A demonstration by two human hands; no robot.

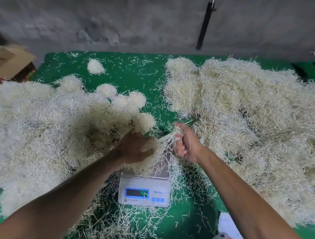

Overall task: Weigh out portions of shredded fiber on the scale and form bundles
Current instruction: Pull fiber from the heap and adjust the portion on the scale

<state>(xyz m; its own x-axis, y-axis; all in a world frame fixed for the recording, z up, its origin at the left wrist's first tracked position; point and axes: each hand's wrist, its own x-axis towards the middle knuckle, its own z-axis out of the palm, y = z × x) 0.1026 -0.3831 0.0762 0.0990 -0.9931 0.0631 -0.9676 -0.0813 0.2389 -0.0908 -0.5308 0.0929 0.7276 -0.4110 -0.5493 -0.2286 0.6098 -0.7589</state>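
The right hand (184, 145) pinches a tuft of strands while the left hand (134, 149) presses, fingers loosely curled, on the fiber portion (155, 157) atop the scale (144, 189); light, springy, shedding stuff, best gathered around its middle.

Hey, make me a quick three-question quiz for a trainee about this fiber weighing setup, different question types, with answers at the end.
1. True or false: the scale sits between the loose fiber heap and the pile of formed bundles.
2. Which hand pinches a tuft of strands: A left hand, B right hand?
3. Fill in: the table cover is ____.

Key: 1 true. 2 B. 3 green.
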